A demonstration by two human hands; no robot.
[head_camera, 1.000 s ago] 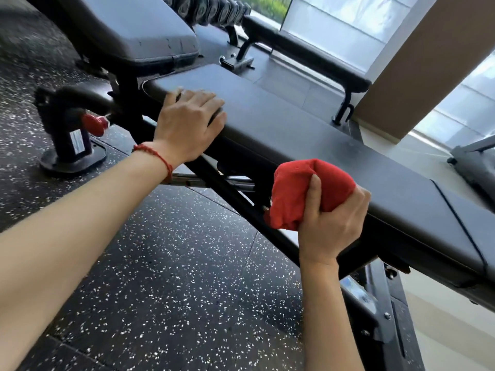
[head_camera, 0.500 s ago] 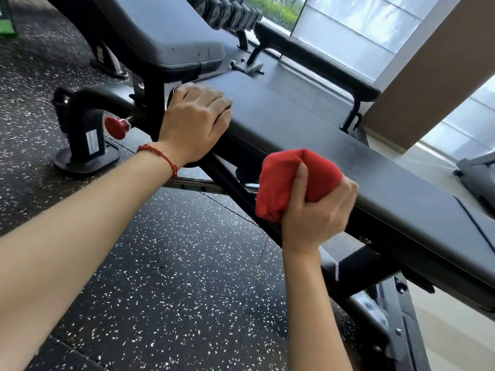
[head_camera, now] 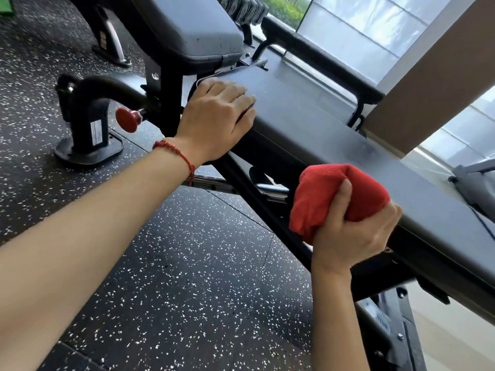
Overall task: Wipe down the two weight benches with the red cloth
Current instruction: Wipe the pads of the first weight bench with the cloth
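Red cloth [head_camera: 321, 199], soft and light, sits wadded at four o'clock against the padded table's [head_camera: 334, 135] near edge. My right grip [head_camera: 351, 236] clenches the whole wad. My left grip [head_camera: 217, 116] lies released on that table at eleven o'clock.

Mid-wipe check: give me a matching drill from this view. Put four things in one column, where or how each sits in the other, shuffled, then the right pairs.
Things:
1. left hand
2. red cloth
3. red knob
4. red bracelet

Places or states:
A. around the left wrist
B. bunched in the right hand at the near edge of the bench pad
C. sticking out of the black frame, lower than the pad
D. resting on top of the pad's end

Pairs: 1-D, 2-B, 3-C, 4-A
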